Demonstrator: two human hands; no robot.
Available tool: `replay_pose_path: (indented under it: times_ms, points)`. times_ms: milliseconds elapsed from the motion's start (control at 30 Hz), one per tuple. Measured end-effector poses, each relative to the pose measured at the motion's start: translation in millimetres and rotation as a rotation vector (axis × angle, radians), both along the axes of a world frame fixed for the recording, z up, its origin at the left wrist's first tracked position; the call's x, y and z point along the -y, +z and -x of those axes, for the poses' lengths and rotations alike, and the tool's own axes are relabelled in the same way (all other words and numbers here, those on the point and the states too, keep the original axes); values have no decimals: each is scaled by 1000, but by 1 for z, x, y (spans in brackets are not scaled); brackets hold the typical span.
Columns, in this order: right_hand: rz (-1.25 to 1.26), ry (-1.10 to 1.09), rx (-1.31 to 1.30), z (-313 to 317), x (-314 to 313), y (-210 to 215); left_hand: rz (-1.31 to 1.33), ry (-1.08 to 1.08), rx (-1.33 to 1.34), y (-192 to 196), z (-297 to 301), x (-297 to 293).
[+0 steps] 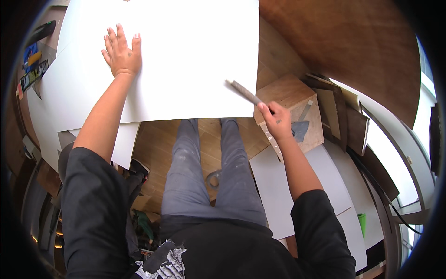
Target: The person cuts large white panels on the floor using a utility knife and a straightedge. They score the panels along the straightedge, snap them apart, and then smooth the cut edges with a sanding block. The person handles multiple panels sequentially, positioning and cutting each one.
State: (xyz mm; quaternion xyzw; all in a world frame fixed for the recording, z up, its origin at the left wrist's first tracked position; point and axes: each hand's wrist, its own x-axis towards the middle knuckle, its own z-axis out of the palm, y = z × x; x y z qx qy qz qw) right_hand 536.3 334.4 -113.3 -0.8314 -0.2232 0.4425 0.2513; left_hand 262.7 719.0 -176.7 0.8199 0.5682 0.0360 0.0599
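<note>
A large white board [195, 60] spreads out in front of me. My left hand [124, 55] rests palm down on it with the fingers spread. At the board's near right corner, my right hand [276, 119] is closed round a grey-brown bar-shaped tool [246, 91]. It looks rough along its length and has a pale tip. The tool slants up and left over the board; whether it touches the surface I cannot tell. Its lower end is hidden in my fist.
A wooden box [289, 93] with a grey scraper-like tool [301, 130] on it stands right of the board. White panels [274, 186] lie beside my right leg. A roll of tape [213, 179] is on the floor between my legs. Brown sheets [344, 42] lean at the far right.
</note>
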Motion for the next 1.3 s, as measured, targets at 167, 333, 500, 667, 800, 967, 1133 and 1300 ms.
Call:
replay_pose_path:
  times_ms: [167,333,500,667,800,967,1133,1300]
  points:
    - [45,20,76,9,31,5,3,5,-11,3,0,-1]
    - [-125,-100,40,-16,-69,-2,18,7,6,2,-5,-2]
    - [-9,-14,26,2,3,3,13,10,-20,2,2,0]
    - [-96,-140,-12,-26,-61,-16,4,6,-32,8,-7,-2]
    - [-221,-155,27,-57,-138,-18,17,15,-42,7,-6,0]
    - [-120,-121,21,-41,-63,-20,15,18,-46,10,-5,1]
    - [-225,-193,-36,-75,-135,-38,30,18,-41,11,-10,2]
    - [-63,-49,85,-102,-185,-27,18,19,-56,9,-6,0]
